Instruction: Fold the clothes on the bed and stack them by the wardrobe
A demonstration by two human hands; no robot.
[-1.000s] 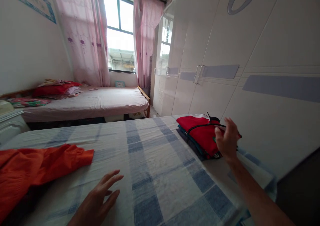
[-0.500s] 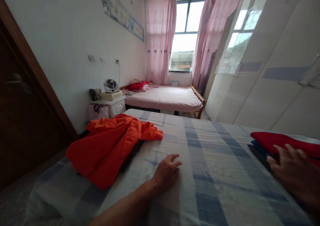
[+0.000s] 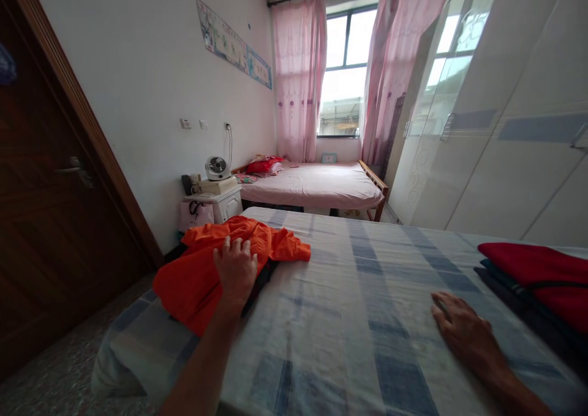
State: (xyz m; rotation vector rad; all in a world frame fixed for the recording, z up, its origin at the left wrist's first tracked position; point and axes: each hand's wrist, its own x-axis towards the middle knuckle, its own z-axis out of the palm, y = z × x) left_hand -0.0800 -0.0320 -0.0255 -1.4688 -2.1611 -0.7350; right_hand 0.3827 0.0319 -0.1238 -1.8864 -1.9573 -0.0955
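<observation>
An orange garment (image 3: 197, 281), crumpled with one sleeve stretched to the right, lies on the near bed (image 3: 331, 318) over some dark cloth. My left hand (image 3: 236, 269) is over its right part, fingers apart and pointing forward; whether they press on the fabric I cannot tell. Across the bed, my right hand (image 3: 466, 327) hovers over or rests on the checked sheet, its fingers loosely bent and holding nothing visible. Just right of it sits a stack of folded clothes, a red one (image 3: 542, 272) on top of dark ones (image 3: 514, 287).
Beyond the near bed stands a second bed (image 3: 316, 183) with a pink sheet. A white nightstand (image 3: 227, 206) carrying a small fan (image 3: 217, 168) is at the left wall. A brown door (image 3: 41, 220) is at left, a tall white wardrobe (image 3: 478, 171) at right.
My left hand has moved left from the bare sheet to the orange garment. My right hand has come away from the folded stack, leftward onto or above the sheet. The view has shifted slightly.
</observation>
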